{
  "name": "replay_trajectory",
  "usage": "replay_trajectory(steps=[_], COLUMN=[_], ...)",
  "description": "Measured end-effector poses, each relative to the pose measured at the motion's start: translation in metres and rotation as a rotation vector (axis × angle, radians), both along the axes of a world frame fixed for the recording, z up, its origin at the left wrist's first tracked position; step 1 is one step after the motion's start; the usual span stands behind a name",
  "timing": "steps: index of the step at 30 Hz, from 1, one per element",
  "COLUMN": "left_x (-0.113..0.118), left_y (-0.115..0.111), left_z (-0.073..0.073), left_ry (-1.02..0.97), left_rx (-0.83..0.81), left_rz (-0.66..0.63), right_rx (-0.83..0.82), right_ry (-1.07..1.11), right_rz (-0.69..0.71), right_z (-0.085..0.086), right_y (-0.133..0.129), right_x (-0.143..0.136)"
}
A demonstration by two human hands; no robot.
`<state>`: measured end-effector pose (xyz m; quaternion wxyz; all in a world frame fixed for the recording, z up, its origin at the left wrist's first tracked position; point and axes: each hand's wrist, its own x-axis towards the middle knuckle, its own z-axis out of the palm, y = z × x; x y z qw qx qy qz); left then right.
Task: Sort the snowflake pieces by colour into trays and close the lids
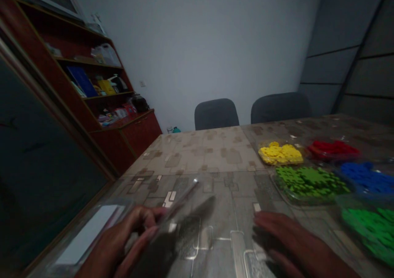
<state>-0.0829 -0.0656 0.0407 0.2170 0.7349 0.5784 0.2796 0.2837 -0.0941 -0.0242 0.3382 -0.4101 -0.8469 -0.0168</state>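
Observation:
My left hand pinches the near end of a thin, clear flat piece, blurred and tilted up above the table, with its shadow below. Beside that hand at the lower left is a clear plastic tray with a white flat card in it. My right hand is held low over the patterned table at the lower right, fingers stretched out, holding nothing. It is nearest to the box of olive-green pieces and the box of bright green pieces.
Further back on the right are boxes of yellow pieces, red pieces and blue pieces. Two grey chairs stand behind the table's far edge. A red-brown shelf unit is at the left.

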Motion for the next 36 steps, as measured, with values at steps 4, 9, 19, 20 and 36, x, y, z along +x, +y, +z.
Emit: replay_trajectory(steps=[4, 9, 19, 20, 36], left_x=[0.054, 0.099, 0.124, 0.122, 0.092], left_y=[0.012, 0.033, 0.043, 0.043, 0.039], left_z=[0.014, -0.003, -0.048, -0.050, -0.084], left_ry=[-0.302, -0.532, -0.856, -0.854, -0.794], left_rx=[-0.459, -0.740, -0.824, -0.816, -0.749], left_rz=[-0.345, -0.453, -0.491, -0.510, -0.383], right_rx=[-0.208, -0.577, -0.805, -0.822, -1.023], right_ry=[0.175, 0.319, 0.578, 0.600, 0.676], right_rz=[-0.186, -0.279, -0.170, -0.156, -0.014], right_z=[0.014, 0.025, 0.027, 0.024, 0.008], right_y=[0.002, 0.003, 0.015, 0.014, 0.004], right_x=[0.016, 0.027, 0.021, 0.020, -0.004])
